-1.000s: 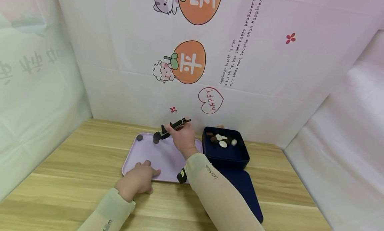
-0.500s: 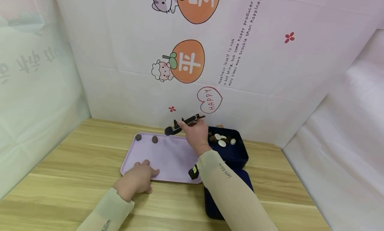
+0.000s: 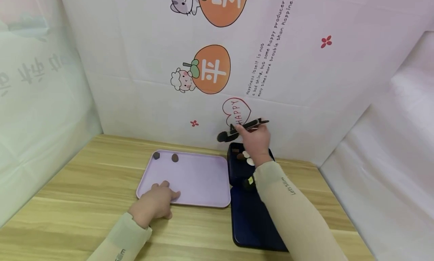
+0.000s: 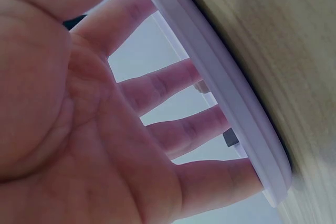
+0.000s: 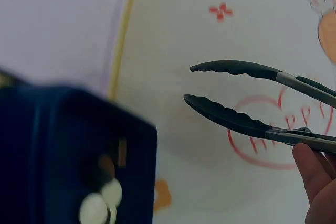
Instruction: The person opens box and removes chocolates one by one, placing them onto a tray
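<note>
My right hand (image 3: 257, 142) grips black and silver kitchen tongs (image 3: 242, 130) above the far side of the navy box (image 3: 233, 180). In the right wrist view the tips of the tongs (image 5: 231, 121) stand apart with nothing between them. My left hand (image 3: 155, 201) rests at the near left corner of the lilac tray (image 3: 200, 191), fingers reaching across its rim. A dark grey stone-like piece (image 3: 156, 155) and a brown stone (image 3: 174, 157) lie on the tray's far left part. White and brown stones (image 3: 250, 162) are in the box, partly hidden by my right hand.
A flat navy lid (image 3: 252, 223) lies on the wooden table (image 3: 68, 200) just in front of the box, right of the tray. Behind the table rises a printed white cloth wall (image 3: 152, 110), with more cloth at both sides.
My right hand has carried the tongs from above the tray rightward and up to over the box. The brown stone has been left on the tray. My left hand has stayed in place.
</note>
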`<state>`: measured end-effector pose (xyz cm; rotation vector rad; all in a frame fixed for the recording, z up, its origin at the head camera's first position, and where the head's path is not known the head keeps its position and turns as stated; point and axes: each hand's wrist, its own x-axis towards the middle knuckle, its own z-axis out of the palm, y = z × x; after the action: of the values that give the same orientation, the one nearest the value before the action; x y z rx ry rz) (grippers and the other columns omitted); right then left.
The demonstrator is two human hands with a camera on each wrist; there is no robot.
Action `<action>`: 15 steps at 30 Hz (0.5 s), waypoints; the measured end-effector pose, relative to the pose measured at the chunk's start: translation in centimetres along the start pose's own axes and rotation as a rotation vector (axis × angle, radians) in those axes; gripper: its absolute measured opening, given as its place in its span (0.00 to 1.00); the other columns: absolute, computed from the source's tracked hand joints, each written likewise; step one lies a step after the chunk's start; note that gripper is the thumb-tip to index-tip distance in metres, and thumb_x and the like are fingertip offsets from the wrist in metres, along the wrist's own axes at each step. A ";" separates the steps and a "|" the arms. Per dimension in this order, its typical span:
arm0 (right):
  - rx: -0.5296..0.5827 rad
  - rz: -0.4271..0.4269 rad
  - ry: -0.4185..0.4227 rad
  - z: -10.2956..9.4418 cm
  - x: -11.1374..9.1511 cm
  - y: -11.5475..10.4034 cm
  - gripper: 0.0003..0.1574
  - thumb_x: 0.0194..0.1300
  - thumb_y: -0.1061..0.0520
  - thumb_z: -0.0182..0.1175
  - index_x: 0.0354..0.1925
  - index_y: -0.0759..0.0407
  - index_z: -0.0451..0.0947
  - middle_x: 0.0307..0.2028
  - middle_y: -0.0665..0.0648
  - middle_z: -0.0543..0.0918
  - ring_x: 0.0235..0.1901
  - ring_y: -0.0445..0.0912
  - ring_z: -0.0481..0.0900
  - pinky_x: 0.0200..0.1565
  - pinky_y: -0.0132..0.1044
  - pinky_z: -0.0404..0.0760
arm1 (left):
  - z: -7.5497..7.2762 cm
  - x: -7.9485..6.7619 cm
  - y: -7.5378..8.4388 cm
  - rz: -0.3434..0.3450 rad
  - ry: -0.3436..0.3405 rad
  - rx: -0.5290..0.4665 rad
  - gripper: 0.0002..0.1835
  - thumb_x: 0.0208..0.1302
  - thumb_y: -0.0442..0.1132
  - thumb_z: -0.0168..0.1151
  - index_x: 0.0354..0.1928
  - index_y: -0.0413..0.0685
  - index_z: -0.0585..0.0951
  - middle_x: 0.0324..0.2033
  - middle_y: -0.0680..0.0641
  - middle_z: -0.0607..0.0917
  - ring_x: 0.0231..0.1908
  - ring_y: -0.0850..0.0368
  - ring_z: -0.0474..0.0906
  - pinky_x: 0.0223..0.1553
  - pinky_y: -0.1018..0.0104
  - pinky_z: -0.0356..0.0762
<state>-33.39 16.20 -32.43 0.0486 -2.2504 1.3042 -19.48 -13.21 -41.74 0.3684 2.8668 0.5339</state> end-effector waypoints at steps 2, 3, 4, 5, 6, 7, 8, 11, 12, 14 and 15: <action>-0.057 0.003 0.031 -1.5 0.8 0.7 0.32 0.56 0.37 0.72 0.47 0.59 0.78 0.37 0.55 0.85 0.38 0.50 0.81 0.40 0.45 0.80 | 0.0 0.0 0.0 0.001 -0.004 -0.002 0.39 0.39 0.35 0.81 0.61 0.48 0.82 0.66 0.30 0.68 0.60 0.25 0.65 0.51 0.29 0.71; -0.085 0.009 0.044 -2.2 1.1 1.1 0.33 0.57 0.37 0.72 0.48 0.59 0.77 0.38 0.56 0.84 0.40 0.51 0.81 0.42 0.46 0.79 | 0.0 -0.1 0.0 0.000 -0.005 -0.006 0.39 0.39 0.35 0.81 0.61 0.48 0.82 0.66 0.30 0.67 0.60 0.25 0.64 0.51 0.28 0.70; -0.116 0.020 0.056 -2.9 1.4 1.4 0.33 0.57 0.36 0.71 0.48 0.58 0.76 0.40 0.57 0.83 0.41 0.52 0.80 0.43 0.46 0.79 | 0.0 -0.1 0.0 0.000 -0.005 -0.008 0.39 0.39 0.35 0.81 0.61 0.48 0.81 0.66 0.30 0.67 0.60 0.25 0.64 0.51 0.28 0.70; -0.143 0.030 0.067 -3.6 1.7 1.7 0.34 0.58 0.36 0.70 0.49 0.58 0.75 0.41 0.57 0.82 0.43 0.53 0.79 0.45 0.47 0.78 | 0.0 -0.1 0.0 -0.001 -0.005 -0.009 0.39 0.39 0.35 0.81 0.61 0.48 0.81 0.66 0.30 0.67 0.60 0.25 0.64 0.52 0.28 0.70; -0.166 0.045 0.074 -4.2 2.0 2.0 0.35 0.59 0.35 0.69 0.50 0.59 0.74 0.43 0.58 0.81 0.44 0.54 0.78 0.46 0.48 0.77 | 0.0 -0.1 0.0 -0.002 -0.005 -0.010 0.39 0.39 0.35 0.81 0.61 0.48 0.81 0.66 0.30 0.67 0.61 0.24 0.63 0.52 0.28 0.69; -0.187 0.058 0.081 -4.7 2.2 2.3 0.35 0.59 0.35 0.69 0.51 0.59 0.73 0.43 0.59 0.80 0.44 0.55 0.77 0.46 0.49 0.77 | 0.0 -0.1 0.0 -0.003 -0.003 -0.011 0.39 0.39 0.35 0.81 0.61 0.48 0.82 0.66 0.30 0.67 0.61 0.24 0.63 0.53 0.27 0.68; -0.209 0.073 0.087 -5.3 2.4 2.6 0.35 0.60 0.34 0.68 0.50 0.59 0.71 0.42 0.59 0.79 0.44 0.56 0.76 0.46 0.50 0.76 | 0.0 -0.1 0.0 -0.002 -0.002 -0.014 0.39 0.39 0.35 0.81 0.61 0.48 0.82 0.67 0.29 0.67 0.61 0.24 0.63 0.53 0.27 0.68; -0.260 0.100 0.106 -6.5 2.7 3.4 0.36 0.62 0.34 0.66 0.49 0.61 0.69 0.40 0.61 0.77 0.42 0.58 0.75 0.46 0.51 0.75 | 0.0 -0.2 0.0 0.002 0.000 -0.013 0.39 0.40 0.34 0.81 0.61 0.48 0.81 0.66 0.29 0.67 0.62 0.23 0.62 0.55 0.28 0.67; -0.273 0.108 0.108 -6.8 2.8 3.6 0.36 0.63 0.34 0.65 0.49 0.61 0.69 0.40 0.61 0.76 0.41 0.58 0.75 0.45 0.51 0.75 | 0.0 -0.2 0.0 0.003 0.001 -0.013 0.39 0.40 0.34 0.81 0.61 0.47 0.81 0.66 0.29 0.67 0.61 0.23 0.62 0.54 0.28 0.67; -0.294 0.122 0.112 -7.2 2.9 4.1 0.34 0.64 0.35 0.64 0.49 0.61 0.69 0.38 0.61 0.76 0.39 0.58 0.74 0.44 0.51 0.76 | 0.0 -0.1 0.0 0.006 0.000 -0.009 0.39 0.40 0.34 0.81 0.61 0.47 0.81 0.66 0.30 0.68 0.60 0.24 0.63 0.54 0.29 0.69; -0.308 0.128 0.110 -7.3 2.9 4.2 0.34 0.64 0.36 0.64 0.49 0.61 0.69 0.38 0.61 0.76 0.39 0.58 0.74 0.44 0.51 0.76 | 0.0 -0.1 0.1 0.007 0.001 -0.005 0.39 0.40 0.35 0.81 0.61 0.48 0.82 0.66 0.30 0.68 0.60 0.25 0.64 0.53 0.29 0.70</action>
<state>-33.94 25.06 -31.63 -0.2748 -2.3625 0.9814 -19.35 -13.20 -41.68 0.3771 2.8652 0.5429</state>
